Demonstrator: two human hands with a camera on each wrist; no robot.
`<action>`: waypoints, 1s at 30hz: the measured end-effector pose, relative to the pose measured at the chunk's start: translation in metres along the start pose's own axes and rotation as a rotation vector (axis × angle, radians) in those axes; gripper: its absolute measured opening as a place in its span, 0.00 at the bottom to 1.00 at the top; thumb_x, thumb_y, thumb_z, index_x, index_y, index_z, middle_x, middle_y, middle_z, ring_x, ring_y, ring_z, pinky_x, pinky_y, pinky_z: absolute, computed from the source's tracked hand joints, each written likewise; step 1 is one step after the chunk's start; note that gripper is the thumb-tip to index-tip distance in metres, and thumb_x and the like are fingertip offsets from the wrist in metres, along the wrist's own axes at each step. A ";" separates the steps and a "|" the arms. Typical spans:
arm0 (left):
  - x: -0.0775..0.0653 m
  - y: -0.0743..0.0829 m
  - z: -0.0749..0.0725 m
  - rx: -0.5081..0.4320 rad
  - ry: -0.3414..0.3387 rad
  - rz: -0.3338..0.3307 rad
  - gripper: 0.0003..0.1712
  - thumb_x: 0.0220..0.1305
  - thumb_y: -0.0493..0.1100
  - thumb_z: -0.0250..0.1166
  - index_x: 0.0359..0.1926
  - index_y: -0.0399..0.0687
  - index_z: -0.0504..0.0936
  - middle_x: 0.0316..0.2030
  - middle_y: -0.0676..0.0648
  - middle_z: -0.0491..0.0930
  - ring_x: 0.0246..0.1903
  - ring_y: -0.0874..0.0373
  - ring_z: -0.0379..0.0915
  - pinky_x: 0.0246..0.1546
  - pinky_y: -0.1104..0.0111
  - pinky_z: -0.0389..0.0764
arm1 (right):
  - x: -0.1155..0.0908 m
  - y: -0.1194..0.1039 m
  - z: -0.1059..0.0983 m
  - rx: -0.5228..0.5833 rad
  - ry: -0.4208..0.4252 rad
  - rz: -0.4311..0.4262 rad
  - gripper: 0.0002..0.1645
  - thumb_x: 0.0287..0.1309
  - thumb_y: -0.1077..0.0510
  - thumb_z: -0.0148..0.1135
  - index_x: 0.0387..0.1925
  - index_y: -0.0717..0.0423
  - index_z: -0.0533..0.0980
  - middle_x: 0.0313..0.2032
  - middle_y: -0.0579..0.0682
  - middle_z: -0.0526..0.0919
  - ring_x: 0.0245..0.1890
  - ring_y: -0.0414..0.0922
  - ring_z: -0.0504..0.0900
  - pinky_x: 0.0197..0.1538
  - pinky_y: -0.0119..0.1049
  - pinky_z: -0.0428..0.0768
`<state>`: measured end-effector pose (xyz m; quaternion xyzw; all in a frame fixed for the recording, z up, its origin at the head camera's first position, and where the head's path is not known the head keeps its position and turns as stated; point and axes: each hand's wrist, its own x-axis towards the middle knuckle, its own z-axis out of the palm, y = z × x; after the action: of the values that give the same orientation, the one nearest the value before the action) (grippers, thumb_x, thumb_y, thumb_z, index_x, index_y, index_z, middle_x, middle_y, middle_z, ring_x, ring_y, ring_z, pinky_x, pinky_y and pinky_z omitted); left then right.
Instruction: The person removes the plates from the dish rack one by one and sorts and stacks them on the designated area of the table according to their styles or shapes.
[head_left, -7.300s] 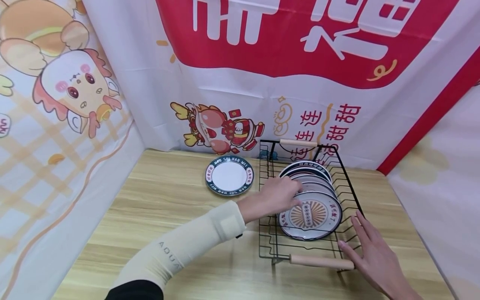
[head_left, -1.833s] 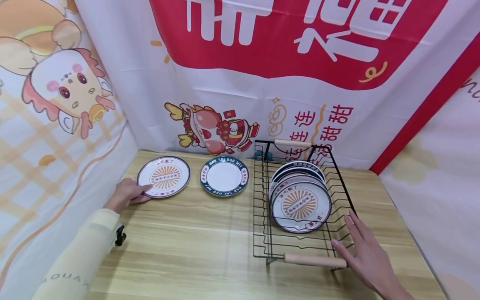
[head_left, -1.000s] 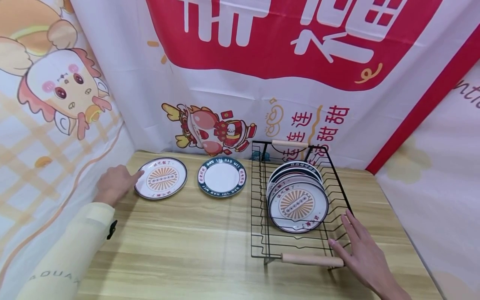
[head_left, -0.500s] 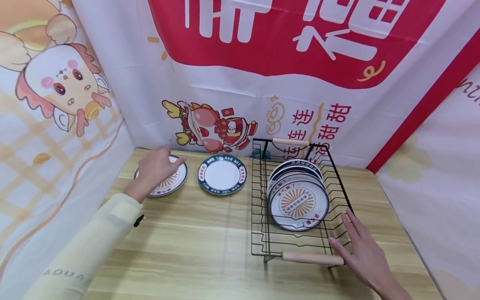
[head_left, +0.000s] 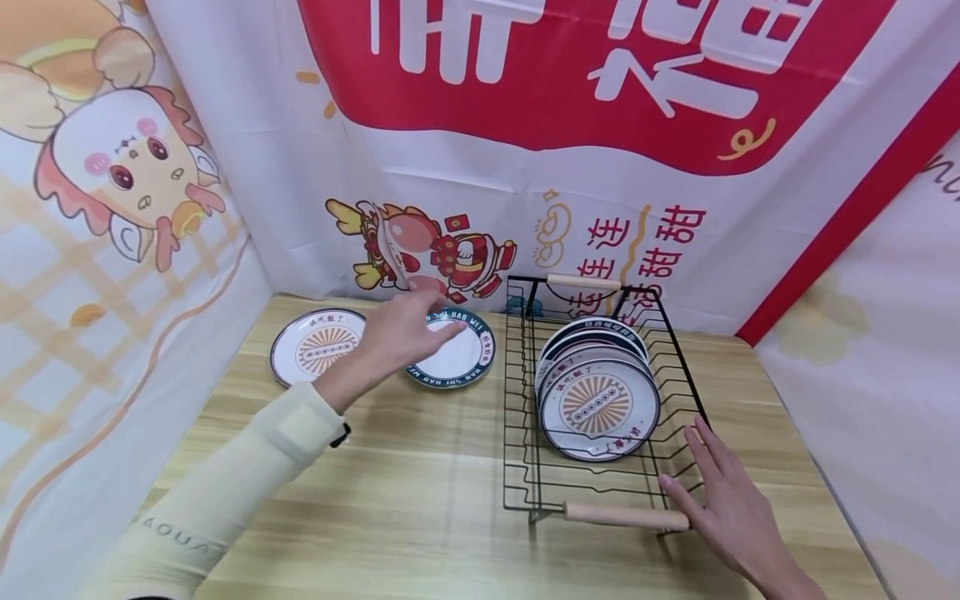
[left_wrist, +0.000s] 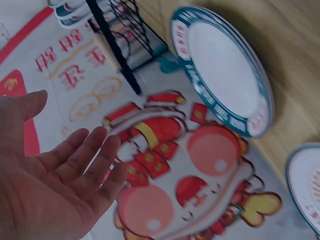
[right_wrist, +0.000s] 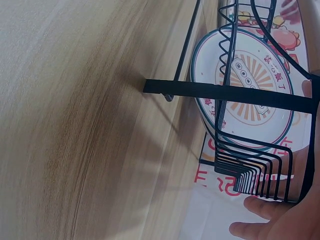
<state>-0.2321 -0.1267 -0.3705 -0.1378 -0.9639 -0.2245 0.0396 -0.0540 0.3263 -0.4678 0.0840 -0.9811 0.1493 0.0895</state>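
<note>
My left hand (head_left: 393,337) passes over the table with its fingers loosely spread and holds nothing. It overlaps the green-rimmed plate (head_left: 452,360) in the head view; the left wrist view shows the palm apart from that plate (left_wrist: 225,75). A white plate with an orange sunburst (head_left: 307,337) lies flat to the left, partly behind my forearm. Several plates lean in a row in the black wire dish rack (head_left: 525,492), a sunburst plate (head_left: 600,408) in front. My right hand (head_left: 731,504) rests at the rack's near right corner, fingers extended along its side wires.
Wooden handles sit on the rack's near end (head_left: 626,516) and far end (head_left: 585,282). A printed cloth (head_left: 465,167) hangs behind the wood-grain table (head_left: 420,517), with more cloth on the left and right sides.
The left hand carried a sunburst plate from the rack to the table's left side and let it go. It has since moved right, over the green-rimmed plate. The right hand stays at the rack.
</note>
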 end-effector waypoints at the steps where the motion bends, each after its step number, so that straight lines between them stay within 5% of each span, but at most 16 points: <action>1: 0.001 0.007 0.002 0.002 -0.004 0.022 0.35 0.69 0.68 0.66 0.63 0.48 0.84 0.57 0.44 0.87 0.55 0.46 0.83 0.49 0.51 0.86 | 0.000 0.000 0.000 0.001 0.000 0.001 0.51 0.70 0.37 0.65 0.78 0.67 0.62 0.83 0.60 0.54 0.73 0.70 0.64 0.52 0.74 0.78; 15: 0.007 0.086 0.041 -0.039 -0.104 0.336 0.20 0.72 0.55 0.70 0.55 0.48 0.87 0.47 0.49 0.90 0.44 0.57 0.86 0.44 0.64 0.87 | 0.001 0.004 0.004 -0.001 0.016 0.001 0.51 0.69 0.37 0.65 0.78 0.66 0.62 0.82 0.60 0.54 0.73 0.70 0.65 0.51 0.74 0.78; 23: 0.011 0.115 0.062 -0.039 -0.213 0.382 0.16 0.73 0.51 0.70 0.53 0.47 0.89 0.43 0.50 0.90 0.36 0.63 0.84 0.34 0.72 0.83 | 0.002 0.003 0.001 0.001 0.023 -0.008 0.51 0.67 0.38 0.68 0.77 0.66 0.64 0.81 0.62 0.57 0.72 0.70 0.65 0.52 0.74 0.78; 30: 0.017 0.129 0.077 -0.013 -0.267 0.399 0.10 0.74 0.51 0.70 0.43 0.50 0.89 0.29 0.56 0.84 0.26 0.64 0.76 0.26 0.73 0.74 | 0.001 0.002 0.002 0.011 0.021 0.001 0.51 0.67 0.37 0.68 0.77 0.66 0.64 0.81 0.60 0.56 0.73 0.69 0.65 0.49 0.74 0.79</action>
<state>-0.2129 0.0231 -0.3829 -0.3542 -0.9128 -0.1983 -0.0456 -0.0555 0.3278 -0.4701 0.0825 -0.9793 0.1557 0.0992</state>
